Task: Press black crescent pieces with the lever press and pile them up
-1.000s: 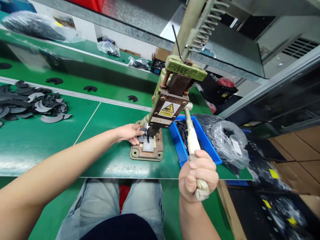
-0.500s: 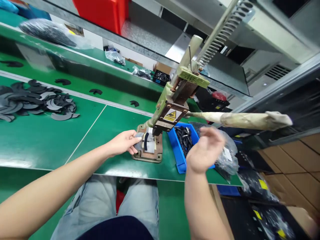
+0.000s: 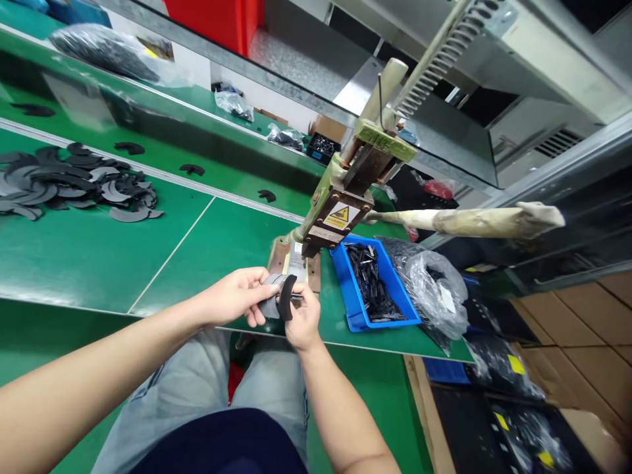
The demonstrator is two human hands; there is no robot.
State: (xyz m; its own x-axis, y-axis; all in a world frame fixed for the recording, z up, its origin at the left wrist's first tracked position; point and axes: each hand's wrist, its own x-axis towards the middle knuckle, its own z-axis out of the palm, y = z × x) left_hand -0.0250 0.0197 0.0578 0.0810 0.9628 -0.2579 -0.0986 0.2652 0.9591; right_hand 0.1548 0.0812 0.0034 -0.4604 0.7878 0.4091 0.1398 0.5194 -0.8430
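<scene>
In front of the hand press (image 3: 336, 217), my two hands meet over a dark curved piece (image 3: 286, 297). My left hand (image 3: 244, 297) pinches its grey left part between thumb and fingers. From the other side, the closed fingers of my right hand (image 3: 305, 319) grip the piece's right edge; a small dark bit shows at these fingertips, too small to name. Behind the hands is the press's brown base (image 3: 279, 258), partly covered by them. The press head, with a yellow warning label, sits above that base, and its wrapped lever (image 3: 459, 222) points right.
A blue bin (image 3: 353, 319) of small black parts stands right of the press, beside a clear plastic bag (image 3: 437, 283). Grey and black curved pieces (image 3: 54, 181) lie heaped at left on the green table (image 3: 197, 243). Several more lie in a row behind. Cardboard boxes (image 3: 567, 322) stand at far right.
My right hand has come left from above the blue bin to the curved piece. My left hand has drawn the piece off the press base, towards me.
</scene>
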